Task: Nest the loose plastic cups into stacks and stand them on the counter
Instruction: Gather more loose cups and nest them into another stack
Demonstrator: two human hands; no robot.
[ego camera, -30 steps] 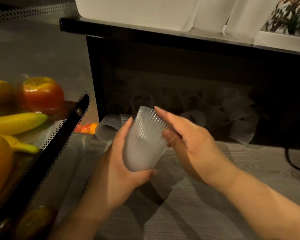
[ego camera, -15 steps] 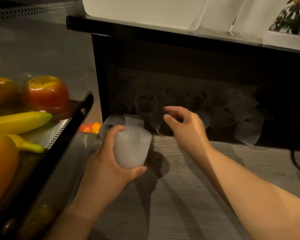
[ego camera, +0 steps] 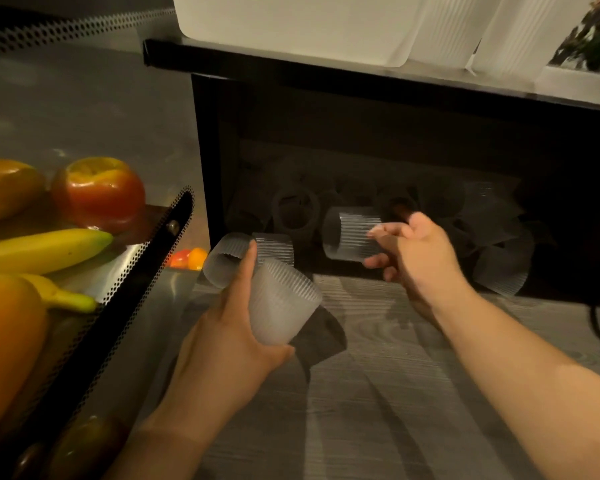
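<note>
Dim, warm light; grey woodgrain surface [ego camera: 378,427], dark shelf [ego camera: 361,77] overhead, a fruit tray [ego camera: 125,306] at left.

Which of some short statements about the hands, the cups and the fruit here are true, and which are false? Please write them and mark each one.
1. The left hand holds a ribbed plastic cup. True.
2. The right hand is empty. False: it grips another ribbed cup, held on its side.
3. A banana lies on the tray at the left. True.
4. All the loose cups stand upright in a neat row. False: they lie jumbled in the dark space under the shelf, many on their sides.
5. The apple is on the wooden counter between the hands. False: it sits by the banana at the left.
</note>
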